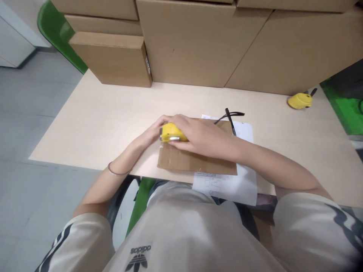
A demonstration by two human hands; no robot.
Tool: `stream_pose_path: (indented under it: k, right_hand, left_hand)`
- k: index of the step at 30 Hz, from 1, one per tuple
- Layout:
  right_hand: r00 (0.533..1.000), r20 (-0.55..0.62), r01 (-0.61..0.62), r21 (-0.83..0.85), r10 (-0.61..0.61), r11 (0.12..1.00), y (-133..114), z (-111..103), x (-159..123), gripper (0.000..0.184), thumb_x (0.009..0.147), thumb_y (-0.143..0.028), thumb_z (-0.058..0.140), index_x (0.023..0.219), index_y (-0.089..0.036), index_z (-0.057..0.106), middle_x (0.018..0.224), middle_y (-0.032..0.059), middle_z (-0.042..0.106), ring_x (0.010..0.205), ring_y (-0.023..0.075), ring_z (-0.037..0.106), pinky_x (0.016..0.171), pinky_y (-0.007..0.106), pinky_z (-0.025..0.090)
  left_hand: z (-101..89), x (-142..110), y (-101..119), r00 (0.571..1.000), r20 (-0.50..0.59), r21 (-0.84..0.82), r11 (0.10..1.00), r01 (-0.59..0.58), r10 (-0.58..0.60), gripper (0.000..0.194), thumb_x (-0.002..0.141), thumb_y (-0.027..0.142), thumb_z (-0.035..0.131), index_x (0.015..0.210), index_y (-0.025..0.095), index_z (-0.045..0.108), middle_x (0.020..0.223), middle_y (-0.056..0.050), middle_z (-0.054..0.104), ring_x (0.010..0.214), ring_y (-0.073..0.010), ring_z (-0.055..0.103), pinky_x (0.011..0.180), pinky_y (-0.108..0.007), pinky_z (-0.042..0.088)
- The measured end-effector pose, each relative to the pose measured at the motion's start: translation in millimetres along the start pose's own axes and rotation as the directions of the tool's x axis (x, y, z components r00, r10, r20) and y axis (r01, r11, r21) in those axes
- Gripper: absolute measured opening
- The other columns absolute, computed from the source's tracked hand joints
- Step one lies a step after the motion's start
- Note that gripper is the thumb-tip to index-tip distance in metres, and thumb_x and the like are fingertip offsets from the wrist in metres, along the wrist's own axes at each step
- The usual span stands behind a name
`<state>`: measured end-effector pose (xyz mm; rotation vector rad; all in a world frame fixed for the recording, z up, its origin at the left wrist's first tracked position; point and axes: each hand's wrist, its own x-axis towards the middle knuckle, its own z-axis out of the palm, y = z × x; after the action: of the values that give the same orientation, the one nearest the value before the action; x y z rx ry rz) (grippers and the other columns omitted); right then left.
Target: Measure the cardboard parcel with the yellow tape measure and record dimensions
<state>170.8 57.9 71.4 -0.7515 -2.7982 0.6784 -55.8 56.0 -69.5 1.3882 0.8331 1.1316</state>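
My right hand (200, 134) is closed around a yellow tape measure (172, 132), holding it over the left part of a flat cardboard box (184, 160). My left hand (154, 128) is at the box's far left corner, next to the front of the tape measure. Its fingers are largely hidden behind the tape measure and my right hand, so their grip does not show. White paper sheets with printed drawings (227, 189) lie partly under the box and hang past the table's near edge. Thin black pieces (229, 117) of something I cannot identify stick up beyond my right wrist.
A second yellow tape measure (300, 101) lies at the table's back right. Large cardboard boxes (198, 45) line the back edge, with a smaller carton (113, 60) at their left. Behind that carton is a green chair (53, 26). The pale table (93, 124) ends close to my body.
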Motion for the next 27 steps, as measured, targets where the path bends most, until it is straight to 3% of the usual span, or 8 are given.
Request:
stream_pose_path:
  k: [2, 7, 11, 14, 17, 21, 24, 27]
  right_hand:
    - [0.999, -0.029, -0.025, 0.031, 0.026, 0.999, 11, -4, -17, 0.033, 0.1, -0.035, 0.065, 0.127, -0.02, 0.057, 0.12, 0.0085, 0.072, 0.094, 0.0237, 0.069, 0.072, 0.033, 0.044]
    - [0.971, -0.033, -0.226, 0.18, 0.236, 0.957, 62, -31, -94, 0.036, 0.094, -0.053, 0.071, 0.116, -0.025, 0.063, 0.104, 0.0042, 0.072, 0.084, 0.0212, 0.067, 0.071, 0.034, 0.049]
    - [0.886, -0.151, -0.402, 0.225, 0.439, 0.888, 87, -39, -152, 0.041, 0.089, -0.06, 0.076, 0.111, -0.027, 0.064, 0.1, 0.0044, 0.07, 0.083, 0.0209, 0.065, 0.071, 0.035, 0.051]
    - [0.849, -0.163, -0.447, 0.288, 0.503, 0.847, 89, -31, -168, 0.044, 0.088, -0.062, 0.075, 0.11, -0.027, 0.061, 0.097, 0.0041, 0.07, 0.08, 0.0209, 0.064, 0.067, 0.035, 0.051]
    - [0.86, -0.161, -0.438, 0.258, 0.485, 0.861, 83, -32, -168, 0.041, 0.09, -0.062, 0.072, 0.11, -0.028, 0.061, 0.097, 0.0036, 0.07, 0.079, 0.0209, 0.063, 0.066, 0.035, 0.05]
    - [0.908, -0.129, -0.385, 0.127, 0.4, 0.914, 66, -51, -148, 0.04, 0.092, -0.064, 0.069, 0.11, -0.028, 0.063, 0.099, 0.0037, 0.071, 0.079, 0.0224, 0.066, 0.066, 0.035, 0.048]
    - [0.944, -0.046, -0.325, 0.04, 0.326, 0.945, 46, -46, -104, 0.041, 0.095, -0.062, 0.065, 0.113, -0.026, 0.061, 0.101, 0.0043, 0.072, 0.078, 0.0232, 0.067, 0.065, 0.035, 0.046]
    - [0.992, -0.001, -0.122, -0.017, 0.122, 0.992, 21, -19, -45, 0.043, 0.1, -0.056, 0.061, 0.127, -0.022, 0.06, 0.126, 0.0102, 0.071, 0.097, 0.0271, 0.07, 0.076, 0.036, 0.048]
  left_hand:
    - [-5.1, -1, 3, 0.997, 0.065, 0.075, 0.996, -0.038, 0.033, 0.052, 0.081, 0.056, 0.083, 0.122, 0.025, 0.071, 0.124, -0.007, 0.074, 0.118, -0.0296, 0.068, 0.103, -0.043, 0.054]
    - [-10.8, -2, 8, 0.986, 0.155, 0.146, 0.985, -0.09, 0.068, 0.048, 0.088, 0.052, 0.079, 0.129, 0.031, 0.069, 0.135, -0.008, 0.068, 0.127, -0.0297, 0.063, 0.105, -0.045, 0.052]
    - [-13.3, -1, 6, 0.983, 0.17, 0.156, 0.983, -0.094, 0.067, 0.051, 0.086, 0.051, 0.08, 0.131, 0.031, 0.068, 0.135, -0.009, 0.067, 0.122, -0.0292, 0.064, 0.098, -0.043, 0.055]
    - [-14.4, -1, 4, 0.982, 0.171, 0.175, 0.978, -0.112, 0.082, 0.052, 0.086, 0.052, 0.08, 0.132, 0.031, 0.068, 0.134, -0.009, 0.067, 0.121, -0.029, 0.064, 0.098, -0.043, 0.055]
    - [-14.7, -1, 4, 0.982, 0.169, 0.186, 0.975, -0.121, 0.089, 0.052, 0.086, 0.053, 0.08, 0.132, 0.031, 0.068, 0.134, -0.009, 0.067, 0.123, -0.0293, 0.063, 0.1, -0.043, 0.054]
    - [-15.5, -2, 5, 0.984, 0.161, 0.173, 0.98, -0.103, 0.075, 0.052, 0.087, 0.054, 0.079, 0.132, 0.031, 0.068, 0.136, -0.009, 0.066, 0.126, -0.0305, 0.061, 0.103, -0.045, 0.053]
    - [-14.2, -2, 5, 0.988, 0.14, 0.176, 0.98, -0.088, 0.063, 0.055, 0.084, 0.059, 0.081, 0.131, 0.031, 0.07, 0.135, -0.009, 0.067, 0.127, -0.031, 0.062, 0.107, -0.046, 0.05]
    - [-7.3, 0, 10, 0.996, 0.077, 0.167, 0.984, -0.064, 0.052, 0.064, 0.081, 0.075, 0.075, 0.123, 0.027, 0.073, 0.131, -0.01, 0.071, 0.127, -0.0317, 0.063, 0.112, -0.046, 0.049]
